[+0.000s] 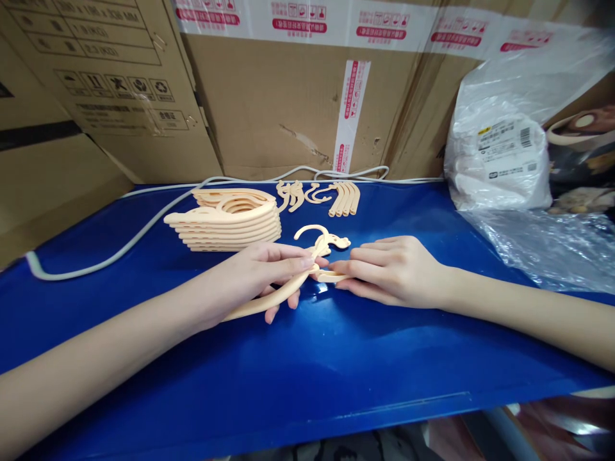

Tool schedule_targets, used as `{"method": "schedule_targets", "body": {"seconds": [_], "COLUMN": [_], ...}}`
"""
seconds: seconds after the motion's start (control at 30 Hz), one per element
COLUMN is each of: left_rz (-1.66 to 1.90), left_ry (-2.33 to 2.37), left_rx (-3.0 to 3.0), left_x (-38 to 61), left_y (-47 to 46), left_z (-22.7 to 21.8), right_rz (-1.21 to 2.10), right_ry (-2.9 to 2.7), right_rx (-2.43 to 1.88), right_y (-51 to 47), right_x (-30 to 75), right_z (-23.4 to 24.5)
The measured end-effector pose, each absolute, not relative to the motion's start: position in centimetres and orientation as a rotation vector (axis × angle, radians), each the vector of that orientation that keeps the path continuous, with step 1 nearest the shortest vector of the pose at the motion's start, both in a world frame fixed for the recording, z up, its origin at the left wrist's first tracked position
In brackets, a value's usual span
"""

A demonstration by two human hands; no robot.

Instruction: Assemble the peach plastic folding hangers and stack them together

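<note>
Cream plastic clothes-hanger parts are between my two hands. My left hand (269,264) is closed on a hanger (269,302), whose long curved arm slants down to the left under my palm and whose hook appears to rise behind my fingertips. In my right hand (401,272), the fingers pinch a short hanger arm (330,276), its left end touching the joint held by my left fingertips. Most of that arm is hidden by my right fingers. Just behind the hands, another cream piece (340,241) with a rounded end lies on the table, partly covered.
Behind my left hand stands a stack of cream hangers (225,237). Farther back lie loose hooks (291,195) and several curved arm pieces (344,200). A white cable (139,246) runs along the left and back of the blue table (384,365). Cardboard boxes (278,96) and a plastic-wrapped package (500,160) border it.
</note>
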State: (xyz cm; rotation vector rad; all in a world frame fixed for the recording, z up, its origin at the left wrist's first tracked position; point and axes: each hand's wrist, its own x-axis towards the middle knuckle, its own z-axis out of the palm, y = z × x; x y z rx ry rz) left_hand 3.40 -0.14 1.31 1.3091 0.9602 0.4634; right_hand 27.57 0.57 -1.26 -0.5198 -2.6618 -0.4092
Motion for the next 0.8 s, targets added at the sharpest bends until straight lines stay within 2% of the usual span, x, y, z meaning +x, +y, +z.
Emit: {"method": "schedule_targets", "body": {"seconds": [0.8], "left_rz": [0.398], "left_ry": [0.916], "left_rx": [1.331], "left_x": [2.99], "left_y": [0.3], "left_z": [0.72], "right_rz": [-0.498], "right_ry": [-2.569], "right_rx": [-0.648], "right_y": [-0.29], "right_x": [26.86], "right_z": [-1.37]}}
